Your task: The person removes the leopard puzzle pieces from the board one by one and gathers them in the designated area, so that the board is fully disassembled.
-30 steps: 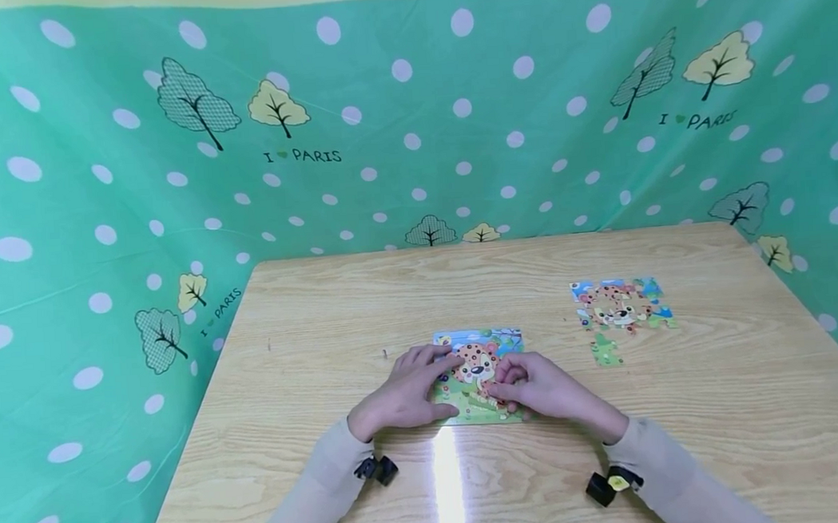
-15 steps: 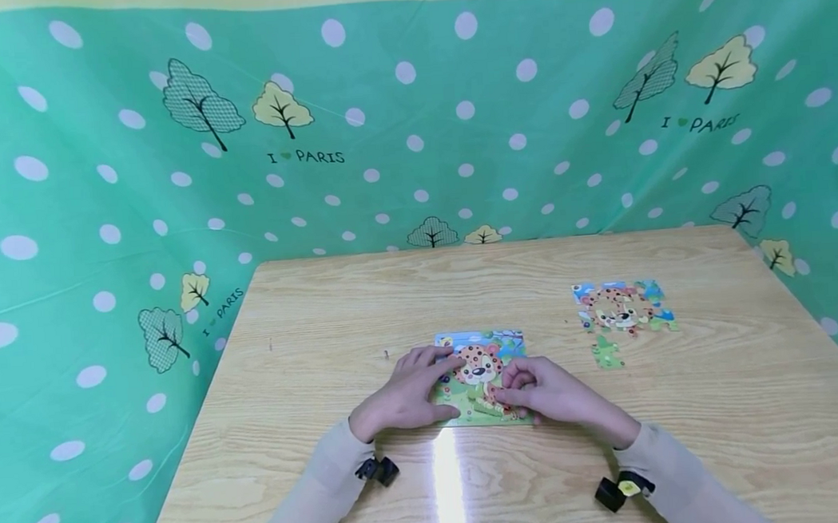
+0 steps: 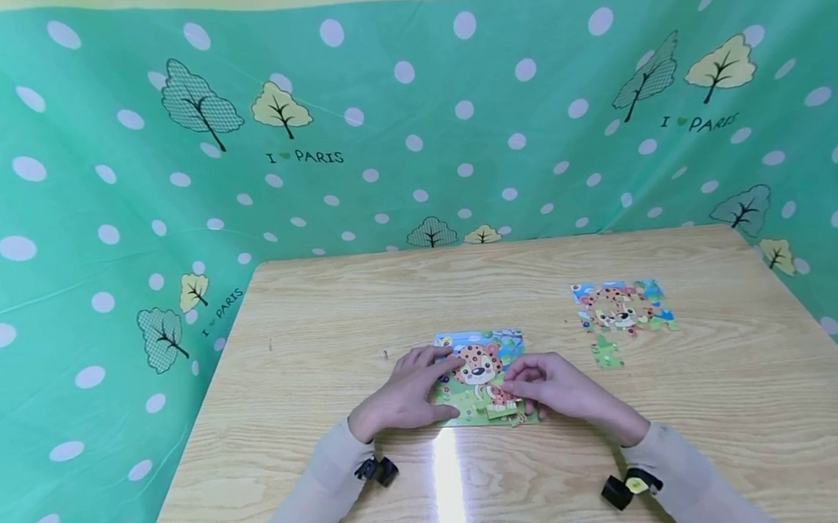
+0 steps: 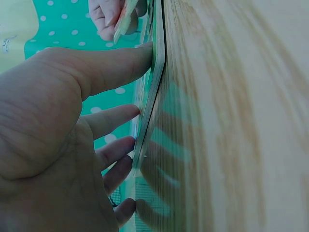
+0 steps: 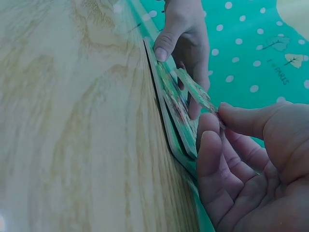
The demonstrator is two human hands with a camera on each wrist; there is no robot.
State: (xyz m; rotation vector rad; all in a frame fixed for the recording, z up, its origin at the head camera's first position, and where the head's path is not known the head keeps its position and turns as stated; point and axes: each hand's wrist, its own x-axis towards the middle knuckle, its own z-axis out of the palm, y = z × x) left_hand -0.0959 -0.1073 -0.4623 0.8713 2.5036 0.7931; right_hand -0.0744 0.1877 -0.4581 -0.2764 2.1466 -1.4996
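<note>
A: Puzzle board (image 3: 480,376) flat on the table (image 3: 336,314), near its front edge, centre. One board, two hands on it.

B: Left hand (image 3: 405,394) pressing the board's left edge, fingers straight, thumb at the rim.

A: Right hand (image 3: 560,389) at the board's lower right, thumb and fingers pinching one lifted piece (image 5: 195,91), tilted off the surface.

B: Far right of the board: one loose cluster of pieces (image 3: 622,307), plus one green piece (image 3: 605,353) just below it.
</note>
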